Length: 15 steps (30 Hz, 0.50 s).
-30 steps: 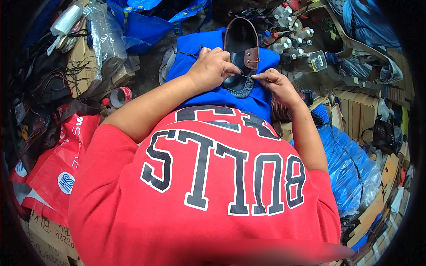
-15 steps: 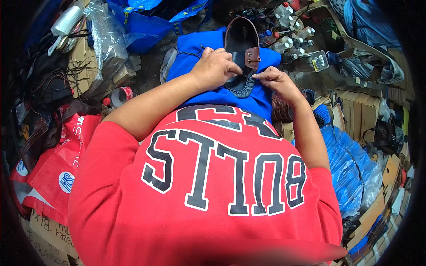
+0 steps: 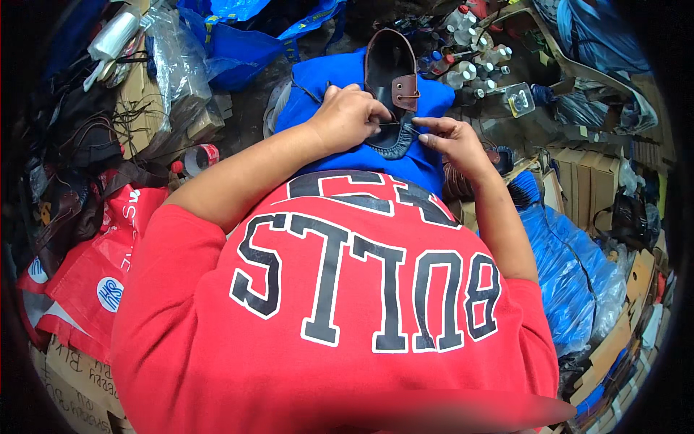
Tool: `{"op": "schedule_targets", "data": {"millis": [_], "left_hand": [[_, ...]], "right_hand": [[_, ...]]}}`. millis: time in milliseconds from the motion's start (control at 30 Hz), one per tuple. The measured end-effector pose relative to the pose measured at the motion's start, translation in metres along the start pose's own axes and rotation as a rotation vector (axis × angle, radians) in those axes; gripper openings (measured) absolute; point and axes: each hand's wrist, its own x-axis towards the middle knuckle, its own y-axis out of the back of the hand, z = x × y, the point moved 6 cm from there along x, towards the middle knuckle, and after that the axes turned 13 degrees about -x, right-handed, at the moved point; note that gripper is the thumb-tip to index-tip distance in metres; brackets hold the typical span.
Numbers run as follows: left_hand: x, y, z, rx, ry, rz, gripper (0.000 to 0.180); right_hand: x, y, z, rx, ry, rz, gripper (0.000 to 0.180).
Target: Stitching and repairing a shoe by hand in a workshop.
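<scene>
The left hand (image 3: 350, 119) bunches its fingers; whether they grip anything I cannot tell. Just right of it lies a brown-and-black moccasin (image 3: 403, 97). Beside its puckered toe, the right hand (image 3: 454, 143) holds thumb and forefinger slightly apart, grip unclear.

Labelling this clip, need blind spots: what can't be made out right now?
Head view:
- Part of the shoe's left side: hidden by the left hand.
- Whether the right hand pinches a needle or thread: too small.
- Shoe's sole: turned away from the camera.
- Blue bag's far end: cut off by the upper edge.
</scene>
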Motion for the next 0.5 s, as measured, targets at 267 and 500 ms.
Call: {"op": "schedule_targets", "data": {"millis": [267,500], "left_hand": [[0.013,-0.019,-0.007,-0.049,0.184,-0.048,0.015],[0.022,-0.026,-0.011,-0.146,0.211,-0.136,0.017]], "right_hand": [[0.007,-0.007,0.002,0.257,-0.053,-0.047,0.032],[0.023,-0.009,-0.002,0.126,0.021,-0.056,0.018]]}}
